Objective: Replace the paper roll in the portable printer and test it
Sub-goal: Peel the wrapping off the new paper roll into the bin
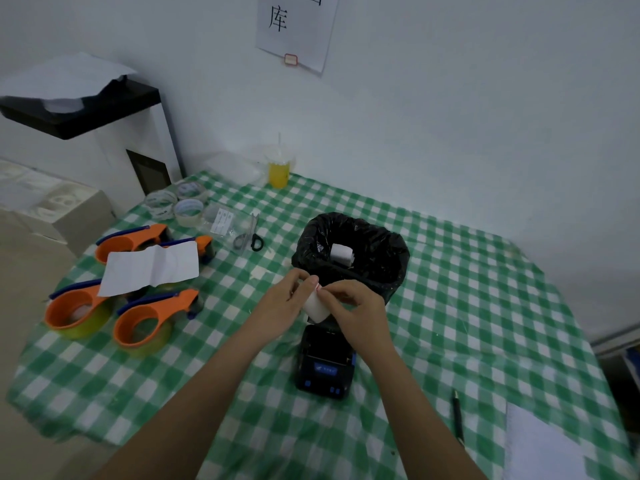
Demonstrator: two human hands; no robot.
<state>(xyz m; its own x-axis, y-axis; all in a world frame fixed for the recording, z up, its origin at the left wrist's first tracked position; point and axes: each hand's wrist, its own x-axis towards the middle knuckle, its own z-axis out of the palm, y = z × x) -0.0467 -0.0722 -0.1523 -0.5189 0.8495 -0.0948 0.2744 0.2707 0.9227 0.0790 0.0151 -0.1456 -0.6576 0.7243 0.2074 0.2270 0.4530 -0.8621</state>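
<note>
A white paper roll [316, 305] is held between both hands just above the far end of the printer. My left hand [284, 299] grips its left side, thumb on top. My right hand [356, 306] pinches the roll's top edge, where a small red mark shows. The portable printer [325, 362], black with blue buttons, lies on the checked tablecloth with its paper bay open under the roll. Another white paper roll [342, 255] lies inside the small bin lined with a black bag [349, 251], just behind my hands.
Several orange tape dispensers [145, 323] and a sheet of paper [150, 268] lie at the left. Tape rolls [188, 209], scissors [251, 237] and a yellow drink cup [278, 169] stand further back. A pen [458, 417] and white sheets [543, 445] lie front right.
</note>
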